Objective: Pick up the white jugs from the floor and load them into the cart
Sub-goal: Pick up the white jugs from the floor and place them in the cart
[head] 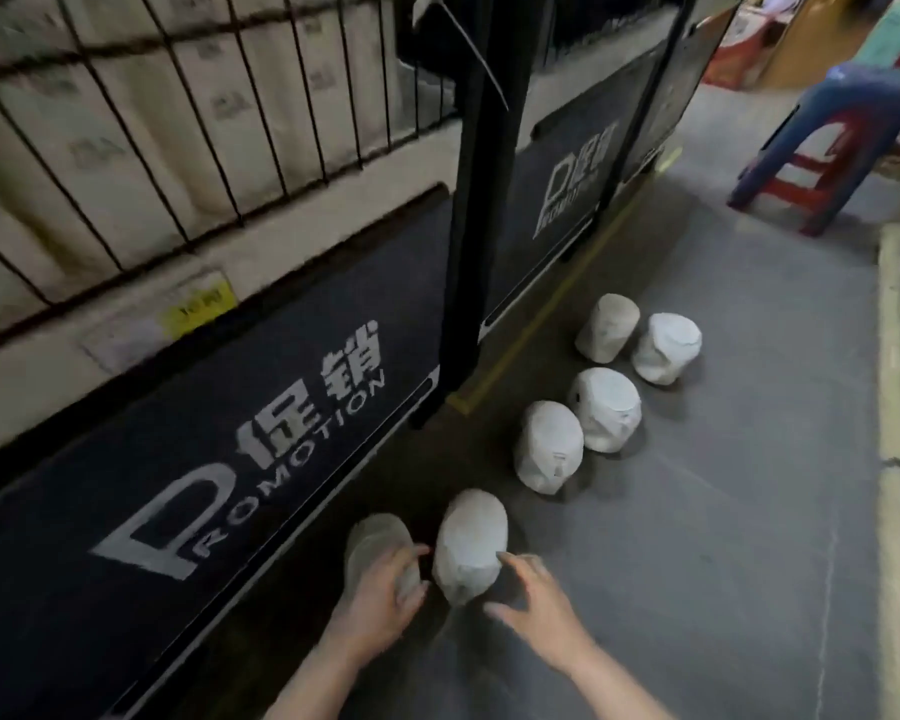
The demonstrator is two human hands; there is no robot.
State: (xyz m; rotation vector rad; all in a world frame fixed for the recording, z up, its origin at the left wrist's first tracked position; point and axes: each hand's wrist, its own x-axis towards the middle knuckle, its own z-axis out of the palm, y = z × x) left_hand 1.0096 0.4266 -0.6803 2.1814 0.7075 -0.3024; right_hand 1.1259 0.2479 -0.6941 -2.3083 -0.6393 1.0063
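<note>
Head view is all there is, so here goes: six white jugs sit on the grey floor beside the cart, a wire cage with a dark "PROMOTION" panel along its base. Nearest pair is at 6 o'clock in the frame: the left hand is curled over the shadowed jug right against the panel, looks like it's gripping it, though blur makes it hard to swear to. The right hand is spread wide, fingers loose, fingertips just at the brighter jug, holding nothing yet as far as I can tell. Four more jugs trail off toward 1 o'clock in two touching pairs. They look like matte, dusty plastic with dented, crumpled sides, so my guess is thin-walled, squashy and probably light, maybe empty. Not fragile, not slick either. I'd grab by the moulded handle or neck if reachable; a side squeeze would likely just buckle the wall. Blue and red stools stand at 2 o'clock.
</note>
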